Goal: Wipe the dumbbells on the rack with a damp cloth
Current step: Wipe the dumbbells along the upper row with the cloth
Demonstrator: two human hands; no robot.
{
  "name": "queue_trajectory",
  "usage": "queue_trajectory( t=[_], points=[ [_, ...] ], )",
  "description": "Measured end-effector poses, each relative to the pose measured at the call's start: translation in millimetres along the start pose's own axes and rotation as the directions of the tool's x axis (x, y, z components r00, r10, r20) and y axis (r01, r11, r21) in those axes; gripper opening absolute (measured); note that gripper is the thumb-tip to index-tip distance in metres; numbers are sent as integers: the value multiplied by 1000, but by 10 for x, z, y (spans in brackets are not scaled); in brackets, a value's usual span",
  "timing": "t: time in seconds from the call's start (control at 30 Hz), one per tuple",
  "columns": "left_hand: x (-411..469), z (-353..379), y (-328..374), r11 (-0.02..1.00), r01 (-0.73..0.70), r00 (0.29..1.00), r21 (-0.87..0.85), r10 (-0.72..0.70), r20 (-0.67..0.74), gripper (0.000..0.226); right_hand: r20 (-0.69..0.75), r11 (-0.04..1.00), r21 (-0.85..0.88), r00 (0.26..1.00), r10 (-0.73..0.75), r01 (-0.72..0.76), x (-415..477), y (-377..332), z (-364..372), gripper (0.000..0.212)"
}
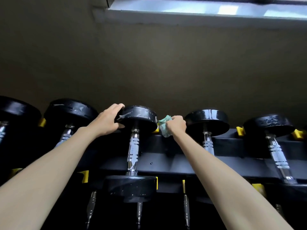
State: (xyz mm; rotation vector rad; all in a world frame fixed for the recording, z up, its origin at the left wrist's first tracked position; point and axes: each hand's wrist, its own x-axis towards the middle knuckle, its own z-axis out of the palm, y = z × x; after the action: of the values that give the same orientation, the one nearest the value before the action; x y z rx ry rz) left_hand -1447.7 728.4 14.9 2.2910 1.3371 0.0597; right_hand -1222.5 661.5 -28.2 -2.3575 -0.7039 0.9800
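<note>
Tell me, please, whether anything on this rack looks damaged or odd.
The dumbbell head that the left hand grips shows pale scuffed patches, as if its black coating has flaked. The head to its left has similar marks. Nothing looks askew.

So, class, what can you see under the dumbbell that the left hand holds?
Beneath the dumbbell runs the black rack, with a yellow stop alongside. Where its heads rest is covered by the heads themselves.
</note>
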Motion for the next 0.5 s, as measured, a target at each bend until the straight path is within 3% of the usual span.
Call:
queue_trajectory(
  t=[0.23, 0.5],
  points=[
    [0, 26, -70, 998, -31, 999, -62, 29, -34, 66, 23, 991, -106, 997, -77, 79, 14, -53, 63, 30],
    [0, 51, -108, 995, -45, 997, -94, 40, -62, 69, 61, 992, -64, 992, -107, 111, -18, -43, 111, 27]
  ],
)
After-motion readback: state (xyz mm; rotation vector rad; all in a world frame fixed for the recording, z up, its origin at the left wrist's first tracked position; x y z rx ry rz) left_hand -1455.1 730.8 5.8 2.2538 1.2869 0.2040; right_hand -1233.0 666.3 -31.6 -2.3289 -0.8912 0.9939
